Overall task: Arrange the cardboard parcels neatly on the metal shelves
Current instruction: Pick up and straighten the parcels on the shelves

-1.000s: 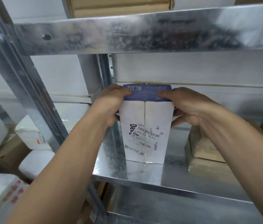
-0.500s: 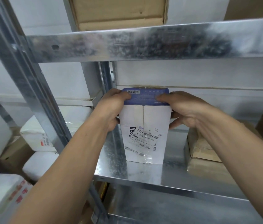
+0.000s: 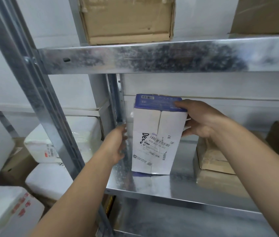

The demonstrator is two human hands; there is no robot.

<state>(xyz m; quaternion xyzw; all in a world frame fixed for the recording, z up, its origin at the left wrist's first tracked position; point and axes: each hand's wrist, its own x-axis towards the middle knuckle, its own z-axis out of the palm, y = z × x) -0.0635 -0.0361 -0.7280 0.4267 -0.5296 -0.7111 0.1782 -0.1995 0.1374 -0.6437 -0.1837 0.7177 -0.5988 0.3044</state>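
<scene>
Left hand [image 3: 117, 144] has dropped from the parcel's top and hangs released, fingers loose and motion-blurred, just beside the left face of the white-and-blue parcel [image 3: 157, 139]; whether they touch cannot be told. Right hand [image 3: 198, 118] keeps grasping the upper right corner. The parcel stands upright near the left edge of the middle shelf [image 3: 178, 185], apparently set down and needing only final squaring. Brown parcels [image 3: 215, 161] lie stacked toward the right edge; another brown box [image 3: 126, 19] sits on the upper shelf [image 3: 152, 57]. White packages [image 3: 63, 137] are piled outside the rack.
</scene>
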